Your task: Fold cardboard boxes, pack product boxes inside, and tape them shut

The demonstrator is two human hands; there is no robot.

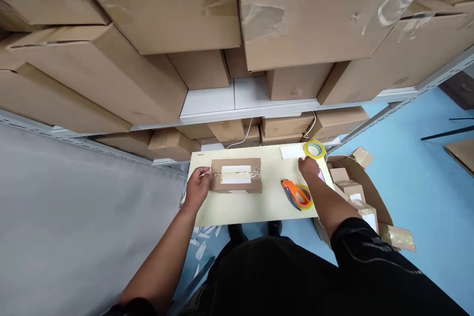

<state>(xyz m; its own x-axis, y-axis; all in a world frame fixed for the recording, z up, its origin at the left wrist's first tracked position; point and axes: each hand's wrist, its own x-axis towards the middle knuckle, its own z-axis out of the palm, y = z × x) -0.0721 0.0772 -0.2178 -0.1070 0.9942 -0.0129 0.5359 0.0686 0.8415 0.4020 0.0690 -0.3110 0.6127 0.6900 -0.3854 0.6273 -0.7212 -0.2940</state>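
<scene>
Nearest the camera is the person's dark clothing point(296, 276), filling the bottom of the view, with both bare forearms reaching forward from it over a small pale bench point(255, 207).

On the left, the left hand point(198, 186) rests against the left end of a small cardboard box point(237, 176) that lies flat on the bench. Its fingers point(203, 173) are curled round that end of the box, closed on it. The box carries a white label point(236, 174) on top, with a strip of clear tape run across it lengthways.

Further right on the bench lies an orange tape dispenser point(296, 193), just beside the right forearm and apart from the box. The right hand point(309, 167) is beyond it, near the far right corner of the bench, with its fingers bent downward; whether they grip anything cannot be told. Just behind that hand sits a yellow-rimmed roll of tape point(314, 149), and a white sheet point(292, 151) lies to the roll's left.

Right of the bench, an open carton point(370, 192) on the blue floor point(425, 197) holds several small boxes point(351, 190). Large cardboard boxes point(148, 19) on shelving fill the view above.
</scene>
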